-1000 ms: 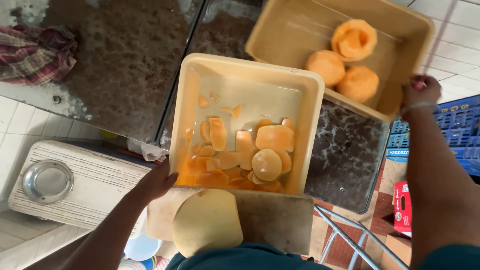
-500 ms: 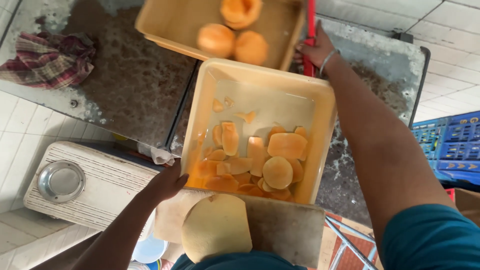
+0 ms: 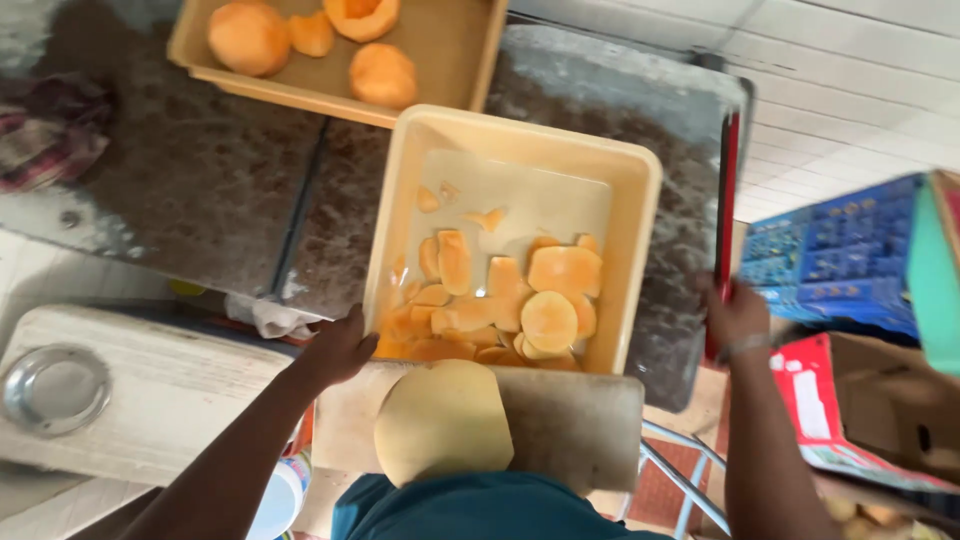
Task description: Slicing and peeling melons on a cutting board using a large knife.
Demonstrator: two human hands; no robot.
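Note:
My left hand rests on the near left corner of a yellow tub, where it meets a wooden cutting board. The tub holds several orange fruit slices. A pale peeled fruit half lies on the board, close to my body. My right hand is closed around the lower end of a long red tool, which stands along the right edge of the dark counter. Behind the tub is a second yellow tray with peeled orange fruits.
A checked cloth lies at the counter's far left. A white appliance with a round metal disc sits low on the left. A blue crate and a red and white cardboard box stand on the right.
My right hand came away from the far tray and dropped to the counter's near right edge with the red tool. The far tray now sits further left. My left hand stayed put.

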